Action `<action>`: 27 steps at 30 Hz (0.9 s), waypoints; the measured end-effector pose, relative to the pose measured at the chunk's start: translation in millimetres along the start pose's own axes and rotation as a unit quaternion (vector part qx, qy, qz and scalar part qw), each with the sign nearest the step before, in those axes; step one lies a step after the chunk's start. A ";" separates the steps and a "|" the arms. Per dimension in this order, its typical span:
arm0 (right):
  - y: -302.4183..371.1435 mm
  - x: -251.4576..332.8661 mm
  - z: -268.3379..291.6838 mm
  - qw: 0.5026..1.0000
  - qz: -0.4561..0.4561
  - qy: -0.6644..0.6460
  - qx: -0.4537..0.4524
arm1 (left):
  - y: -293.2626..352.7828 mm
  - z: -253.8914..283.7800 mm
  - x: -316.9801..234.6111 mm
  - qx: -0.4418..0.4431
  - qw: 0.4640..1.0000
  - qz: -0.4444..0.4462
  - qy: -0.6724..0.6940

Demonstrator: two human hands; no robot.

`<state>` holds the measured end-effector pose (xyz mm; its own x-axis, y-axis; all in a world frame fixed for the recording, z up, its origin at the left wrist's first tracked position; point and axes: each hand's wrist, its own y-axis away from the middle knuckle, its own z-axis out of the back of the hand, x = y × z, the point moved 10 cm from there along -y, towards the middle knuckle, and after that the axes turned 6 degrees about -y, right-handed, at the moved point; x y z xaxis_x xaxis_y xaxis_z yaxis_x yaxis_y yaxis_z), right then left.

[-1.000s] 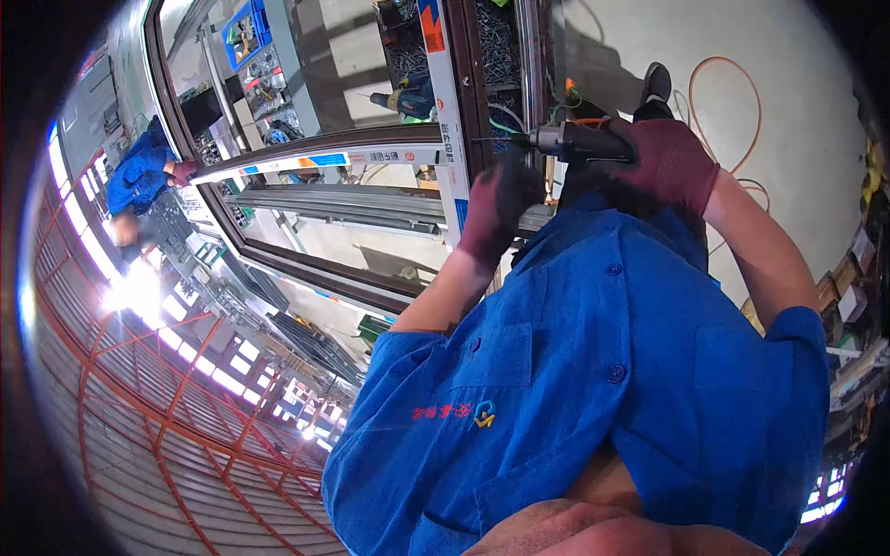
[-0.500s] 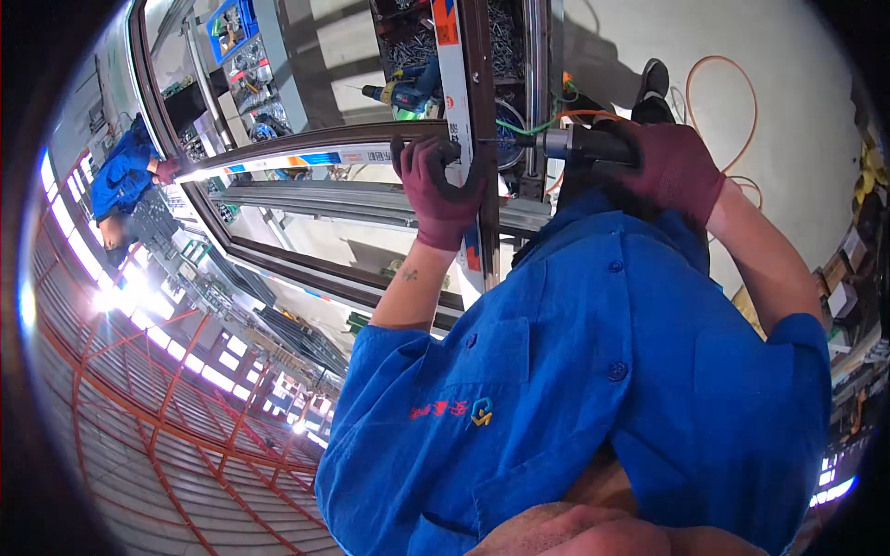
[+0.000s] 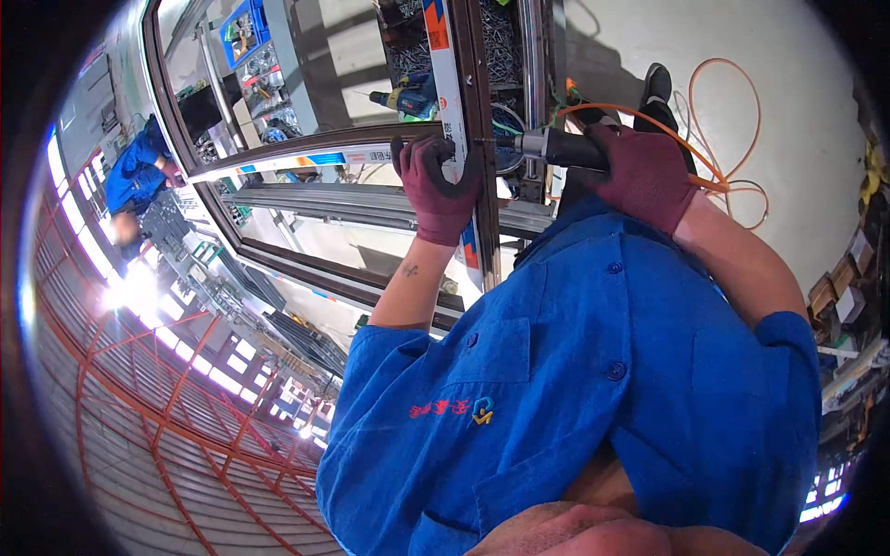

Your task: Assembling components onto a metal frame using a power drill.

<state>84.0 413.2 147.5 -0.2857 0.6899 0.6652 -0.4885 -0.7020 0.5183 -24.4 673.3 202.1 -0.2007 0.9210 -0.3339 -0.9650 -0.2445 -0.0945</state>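
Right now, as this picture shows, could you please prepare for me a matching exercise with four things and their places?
Column one:
1. Left hand
2. Right hand
3. Blue bin
4. Orange hose

Column two:
A. In loops at the view's right
B. Around the black power tool
C. At the view's upper left
D. On the brown frame

Pairs: 1-D, 2-B, 3-C, 4-A

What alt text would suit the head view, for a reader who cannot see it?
A gloved right hand holds a power tool, its bit aimed at a brown frame, while the gloved left hand curls over a joint of it. A co-worker in blue is at the frame's far side, and a drill shows through the frame.
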 end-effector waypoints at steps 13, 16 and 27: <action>15.6 -18.0 29.8 0.998 -0.014 -0.036 0.056 | -9.6 23.5 4.9 -0.022 1.000 0.009 -0.001; 39.2 -64.6 26.7 0.996 -0.070 0.000 0.059 | 5.2 31.2 59.9 -0.060 0.993 0.059 -0.087; 76.7 -123.0 53.0 0.968 -0.222 -0.102 0.049 | 175.5 64.3 177.4 -0.184 0.880 0.418 0.129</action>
<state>125.4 265.1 133.8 0.1089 0.8855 0.4517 -0.4417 -0.3639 0.8200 -240.2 813.2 186.6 -0.7239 0.2850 -0.6282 -0.3688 -0.9295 0.0033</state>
